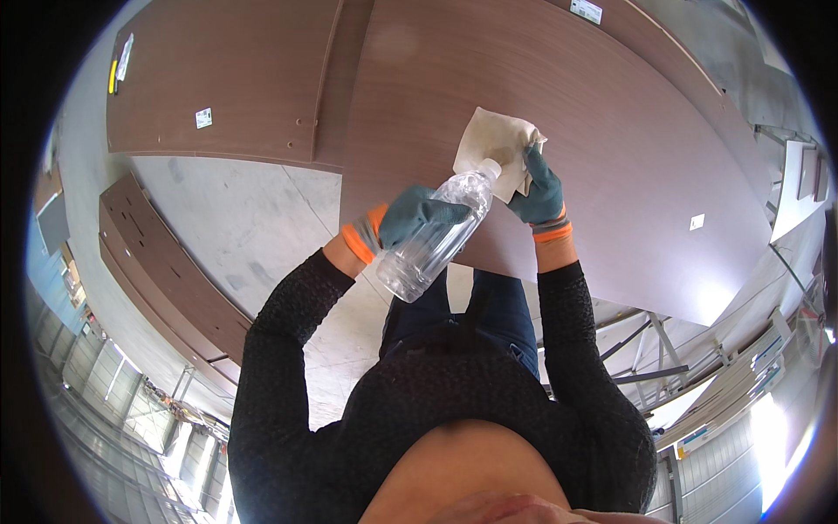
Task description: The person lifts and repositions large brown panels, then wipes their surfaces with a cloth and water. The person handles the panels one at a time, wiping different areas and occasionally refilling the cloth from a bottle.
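My left hand (410, 217), in a teal glove with an orange cuff, grips a clear plastic bottle (436, 240) tilted with its neck up toward a white cloth (493, 140). The bottle's mouth touches the cloth. My right hand (539, 190), gloved the same way, holds the cloth's right edge above a large brown wood-grain panel (611, 131). Both forearms wear dark knit sleeves.
A second brown panel (218, 79) with small white labels lies at upper left. Stacked brown boards (166, 271) rest on the grey concrete floor (244, 218) at left. Metal frame legs (646, 349) show under the big panel at right.
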Demonstrator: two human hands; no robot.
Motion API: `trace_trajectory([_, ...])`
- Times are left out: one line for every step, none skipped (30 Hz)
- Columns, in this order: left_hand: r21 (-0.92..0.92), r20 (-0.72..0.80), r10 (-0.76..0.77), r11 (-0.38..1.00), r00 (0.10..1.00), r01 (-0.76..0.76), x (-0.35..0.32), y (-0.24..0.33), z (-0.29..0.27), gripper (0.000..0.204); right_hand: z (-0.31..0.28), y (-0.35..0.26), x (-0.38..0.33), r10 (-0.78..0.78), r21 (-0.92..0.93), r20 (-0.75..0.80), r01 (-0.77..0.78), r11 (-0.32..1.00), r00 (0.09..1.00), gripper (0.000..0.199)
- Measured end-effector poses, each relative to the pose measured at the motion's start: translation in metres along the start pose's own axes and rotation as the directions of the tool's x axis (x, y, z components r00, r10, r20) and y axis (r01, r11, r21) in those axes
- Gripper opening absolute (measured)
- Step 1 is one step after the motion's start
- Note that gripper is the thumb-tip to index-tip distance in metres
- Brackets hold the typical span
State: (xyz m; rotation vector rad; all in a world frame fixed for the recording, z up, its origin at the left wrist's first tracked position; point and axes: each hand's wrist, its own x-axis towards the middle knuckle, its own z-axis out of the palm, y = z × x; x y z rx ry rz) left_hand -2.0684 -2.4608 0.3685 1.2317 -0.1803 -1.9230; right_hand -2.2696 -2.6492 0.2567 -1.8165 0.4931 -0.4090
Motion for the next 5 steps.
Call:
trace_trajectory([0.004,0.018,0.057,0.998,0.998,-0.057,0.0006,-0.0089,-0.0003,0.041,-0.0023,-0.0047,0.0003,-0.163,-0.120,-0.038,0.157,0.980,0.986,0.085])
trace_trajectory([-0.008,0.039,0.077,0.997,0.996,-0.077,0.0020,-0.0118,-0.0001,0.041,-0.0047,-0.0048,-0.0022,-0.159,-0.111,-0.032,0.154,0.982,0.987,0.084])
trace_trajectory([-0.021,0.061,0.097,0.995,0.993,-0.095,0.0031,-0.0143,0.0002,0.041,-0.0070,-0.0046,-0.0046,-0.154,-0.101,-0.025,0.151,0.983,0.988,0.083])
trace_trajectory([-0.047,0.080,0.079,0.996,0.994,-0.076,0.0039,-0.0159,-0.0006,0.041,-0.0090,-0.0040,-0.0067,-0.150,-0.091,-0.018,0.148,0.985,0.988,0.083])
trace_trajectory([-0.074,0.099,0.061,0.996,0.993,-0.054,0.0043,-0.0166,-0.0003,0.041,-0.0111,-0.0032,-0.0092,-0.147,-0.092,-0.023,0.144,0.985,0.989,0.083])
